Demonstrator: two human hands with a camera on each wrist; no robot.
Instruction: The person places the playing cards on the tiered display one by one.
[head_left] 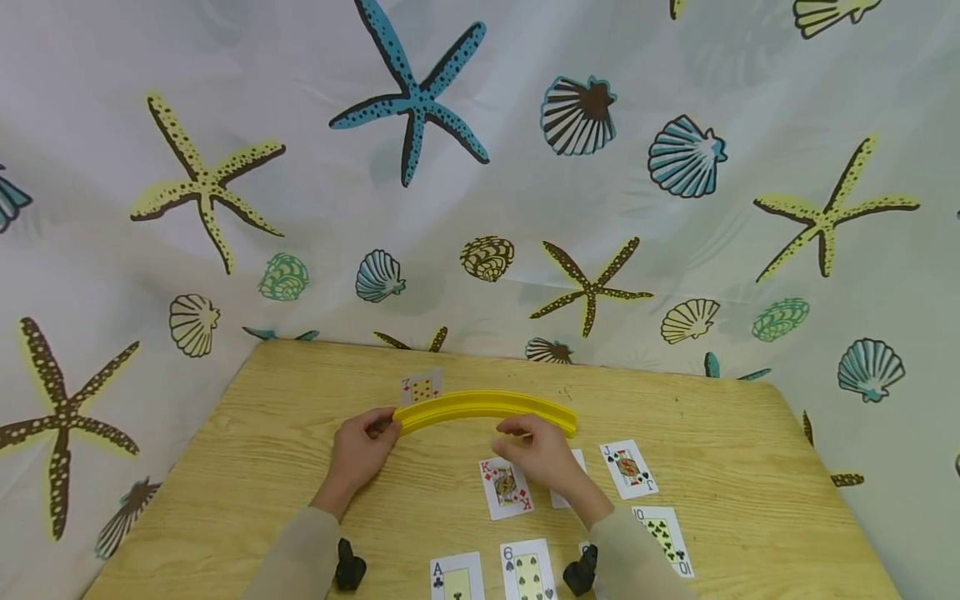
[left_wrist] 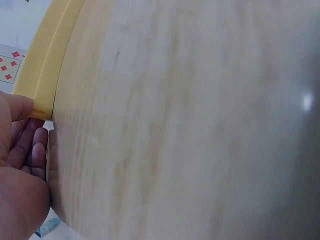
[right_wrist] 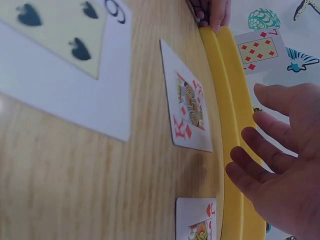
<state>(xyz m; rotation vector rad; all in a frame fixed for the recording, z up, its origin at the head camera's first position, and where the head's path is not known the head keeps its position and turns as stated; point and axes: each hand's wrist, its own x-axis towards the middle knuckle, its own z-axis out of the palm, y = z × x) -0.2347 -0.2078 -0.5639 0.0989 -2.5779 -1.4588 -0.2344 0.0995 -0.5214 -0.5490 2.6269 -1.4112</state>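
Observation:
A curved yellow card holder (head_left: 480, 404) stands on the wooden table. My left hand (head_left: 360, 450) pinches its left end between thumb and fingers, as the left wrist view also shows on the holder (left_wrist: 45, 82). Just right of that grip a seven of diamonds (head_left: 422, 386) stands upright in the holder. My right hand (head_left: 542, 454) hovers by the holder's right part; in the right wrist view its relaxed fingers (right_wrist: 267, 142) hold nothing. Below it lie a king of diamonds (head_left: 506, 488) and a jack of hearts (right_wrist: 202, 225), the latter mostly covered by the wrist in the head view.
Face up on the right lie a jack of spades (head_left: 628, 468) and a ten of clubs (head_left: 667, 537). An ace of clubs (head_left: 456, 575) and a six of spades (head_left: 528, 571) lie nearest me. A patterned curtain (head_left: 480, 208) hangs behind the table.

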